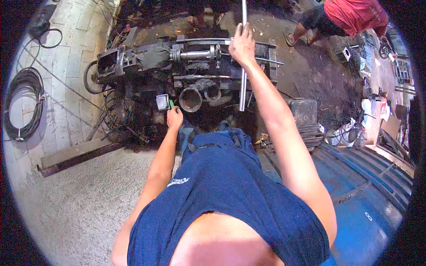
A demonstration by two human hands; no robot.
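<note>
My left hand (175, 117) is closed round the green handle of a small tool with a pale, square, shallow head (163, 102); its exact kind is unclear. That tool is held just left of a round metal pipe end (191, 99). My right hand (242, 45) lies on a long, shiny metal tube (242, 91), its fingers stretched out along it. The tube crosses over a long, dark machine (155, 57) with a bright metal shaft (195, 55). What lies under my right palm is hidden.
A coil of black cable (24, 104) rests at the far left. At the back right, another person in a red shirt (357, 15) bends over. A stack of dark plates (306, 135) stands right of my legs, near a blue sheet-metal surface (364, 226). A steel beam (80, 153) lies at left.
</note>
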